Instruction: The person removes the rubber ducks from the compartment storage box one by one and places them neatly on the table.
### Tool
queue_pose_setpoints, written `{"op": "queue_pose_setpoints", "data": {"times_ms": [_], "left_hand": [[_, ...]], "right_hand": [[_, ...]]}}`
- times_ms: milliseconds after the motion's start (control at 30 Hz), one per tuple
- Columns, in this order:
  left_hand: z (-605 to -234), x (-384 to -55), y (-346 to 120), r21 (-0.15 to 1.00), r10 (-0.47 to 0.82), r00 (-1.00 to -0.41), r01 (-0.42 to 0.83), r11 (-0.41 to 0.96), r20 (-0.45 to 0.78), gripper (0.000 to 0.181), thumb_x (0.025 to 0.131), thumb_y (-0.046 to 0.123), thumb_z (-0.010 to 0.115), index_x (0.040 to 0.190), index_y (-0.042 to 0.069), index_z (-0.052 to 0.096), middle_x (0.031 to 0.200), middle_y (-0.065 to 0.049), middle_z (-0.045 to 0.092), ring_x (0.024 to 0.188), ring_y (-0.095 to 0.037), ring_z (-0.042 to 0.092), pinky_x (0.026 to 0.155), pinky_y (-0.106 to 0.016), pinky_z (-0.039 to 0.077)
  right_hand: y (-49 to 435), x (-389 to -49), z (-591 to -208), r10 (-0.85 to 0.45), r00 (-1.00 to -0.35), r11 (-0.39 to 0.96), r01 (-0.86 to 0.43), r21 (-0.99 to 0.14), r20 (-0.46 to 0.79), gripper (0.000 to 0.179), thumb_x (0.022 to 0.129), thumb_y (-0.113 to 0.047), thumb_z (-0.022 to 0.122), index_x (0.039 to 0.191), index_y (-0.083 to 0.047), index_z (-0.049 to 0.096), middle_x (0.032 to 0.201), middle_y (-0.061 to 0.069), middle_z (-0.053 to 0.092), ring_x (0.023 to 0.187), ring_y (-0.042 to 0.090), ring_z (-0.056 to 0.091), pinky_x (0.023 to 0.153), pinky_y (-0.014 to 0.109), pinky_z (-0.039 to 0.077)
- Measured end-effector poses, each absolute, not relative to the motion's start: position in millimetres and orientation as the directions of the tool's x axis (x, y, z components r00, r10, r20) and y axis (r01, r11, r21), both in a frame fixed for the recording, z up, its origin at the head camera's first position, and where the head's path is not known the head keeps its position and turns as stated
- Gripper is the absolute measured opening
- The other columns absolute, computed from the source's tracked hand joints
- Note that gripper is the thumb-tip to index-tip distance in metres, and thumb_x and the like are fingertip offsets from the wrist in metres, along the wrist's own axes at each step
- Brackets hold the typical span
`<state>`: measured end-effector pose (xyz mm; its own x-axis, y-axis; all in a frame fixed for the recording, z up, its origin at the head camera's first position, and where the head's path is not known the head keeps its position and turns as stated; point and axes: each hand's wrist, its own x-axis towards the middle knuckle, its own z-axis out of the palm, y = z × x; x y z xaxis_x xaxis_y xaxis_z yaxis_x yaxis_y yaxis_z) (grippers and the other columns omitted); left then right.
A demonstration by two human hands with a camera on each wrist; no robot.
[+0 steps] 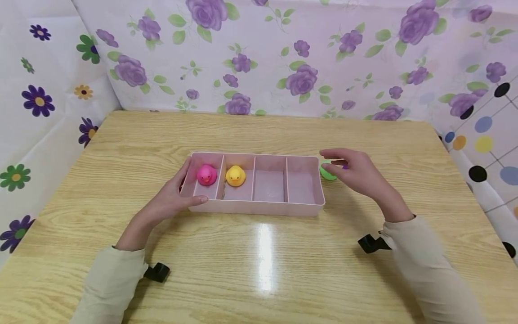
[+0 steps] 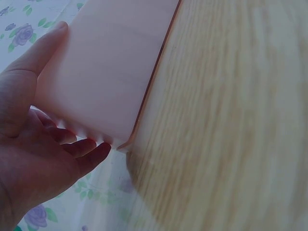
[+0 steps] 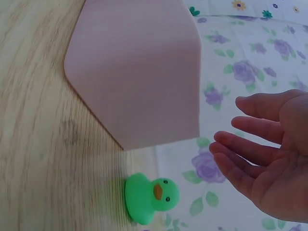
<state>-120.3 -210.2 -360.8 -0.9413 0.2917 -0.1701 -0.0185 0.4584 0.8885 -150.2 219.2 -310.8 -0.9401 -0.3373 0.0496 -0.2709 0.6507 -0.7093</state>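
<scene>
A pink divided box (image 1: 259, 207) stands on the wooden table. My left hand (image 1: 171, 198) holds its left end, thumb over the front wall and fingers at the end wall; the left wrist view shows these fingers against the box (image 2: 106, 67). Inside, a magenta rubber duck (image 1: 207, 175) sits in the leftmost compartment and a yellow rubber duck (image 1: 235, 176) in the one beside it. My right hand (image 1: 358, 173) hovers off the box's right end with fingers spread, above a green rubber duck (image 3: 144, 197), not touching it.
A small purple thing (image 1: 345, 167) shows beside the right hand, mostly hidden. The table (image 1: 226, 265) runs back to a flowered cloth (image 1: 267, 58), with patterned cloths also at the left and right sides.
</scene>
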Motion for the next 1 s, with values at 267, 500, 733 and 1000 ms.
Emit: {"op": "queue_pose_setpoints", "data": {"times_ms": [267, 500, 733, 1000], "left_hand": [[-360.5, -120.5, -210.8, 0.873, 0.291, -0.939, -0.018, 0.488, -0.182, 0.111, 0.083, 0.025, 0.077, 0.155, 0.021, -0.007, 0.161, -0.011, 0.0, 0.145, -0.031, 0.006, 0.111, -0.058, 0.015], [-360.4, -121.2, -209.4, 0.881, 0.298, -0.938, -0.017, 0.473, -0.178, 0.111, 0.083, 0.022, 0.077, 0.155, 0.022, -0.008, 0.161, -0.011, 0.0, 0.144, -0.031, 0.007, 0.111, -0.059, 0.016], [-360.3, -121.7, -210.1, 0.886, 0.303, -0.937, -0.012, 0.464, -0.171, 0.111, 0.083, 0.023, 0.077, 0.155, 0.021, -0.008, 0.161, -0.012, 0.002, 0.144, -0.032, 0.009, 0.111, -0.058, 0.016], [-361.9, -122.0, -209.4, 0.885, 0.304, -0.938, -0.007, 0.465, -0.167, 0.111, 0.084, 0.023, 0.077, 0.155, 0.022, -0.008, 0.161, -0.01, 0.002, 0.144, -0.031, 0.008, 0.111, -0.058, 0.014]], "right_hand": [[201.4, -157.3, -311.9, -0.4, -0.914, 0.643, -0.337, -0.687, 0.074, 0.035, 0.095, -0.011, 0.062, 0.128, 0.002, 0.061, 0.128, 0.017, 0.06, 0.111, 0.035, 0.06, 0.093, 0.047, 0.047], [189.0, -161.7, -308.3, -0.445, -0.892, 0.63, -0.378, -0.678, 0.084, 0.035, 0.095, -0.012, 0.061, 0.128, 0.002, 0.06, 0.128, 0.015, 0.06, 0.108, 0.032, 0.062, 0.092, 0.046, 0.048], [173.4, -166.5, -303.4, -0.475, -0.878, 0.6, -0.367, -0.711, 0.053, 0.037, 0.095, -0.011, 0.061, 0.129, 0.002, 0.059, 0.128, 0.018, 0.059, 0.109, 0.031, 0.061, 0.093, 0.041, 0.048], [157.1, -171.7, -301.9, -0.575, -0.816, 0.543, -0.435, -0.719, 0.059, 0.037, 0.093, -0.005, 0.062, 0.128, 0.006, 0.058, 0.126, 0.022, 0.059, 0.112, 0.031, 0.059, 0.093, 0.039, 0.048]]}}
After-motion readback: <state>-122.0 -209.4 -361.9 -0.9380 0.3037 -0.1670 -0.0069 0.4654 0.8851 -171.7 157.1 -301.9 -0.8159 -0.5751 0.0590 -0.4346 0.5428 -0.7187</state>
